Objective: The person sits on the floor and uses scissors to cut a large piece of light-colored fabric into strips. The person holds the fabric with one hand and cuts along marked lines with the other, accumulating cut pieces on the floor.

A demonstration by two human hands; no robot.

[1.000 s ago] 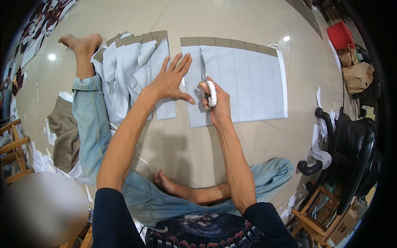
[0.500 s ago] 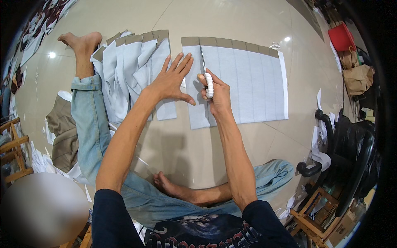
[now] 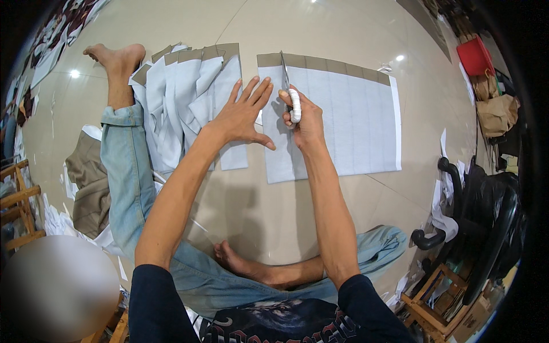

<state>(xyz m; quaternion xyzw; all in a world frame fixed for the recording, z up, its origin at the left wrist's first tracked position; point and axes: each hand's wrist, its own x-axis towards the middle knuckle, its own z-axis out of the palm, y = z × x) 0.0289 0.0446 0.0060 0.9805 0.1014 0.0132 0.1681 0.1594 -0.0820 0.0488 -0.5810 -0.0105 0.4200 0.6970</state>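
Tiled floor (image 3: 377, 203), lettered shirt (image 3: 274, 319), scissors (image 3: 295, 107), cloth (image 3: 354, 126)

Right grip (image 3: 307, 119) hid part of the scissors' handles (image 3: 295, 106). Left grip (image 3: 243, 117) covered a stretch of the pale panel's (image 3: 349, 126) left edge; white bit (image 3: 259, 118) inside its thumb gap was too small to identify. Far below-left of it, a round patch (image 3: 57, 286) was blurred. Below both grips, the dark shirt (image 3: 280, 320) was cut off by the lower edge.

Bright | glare spots — floor (image 3: 372, 200) | soft shadows | picture rim — dark, bent
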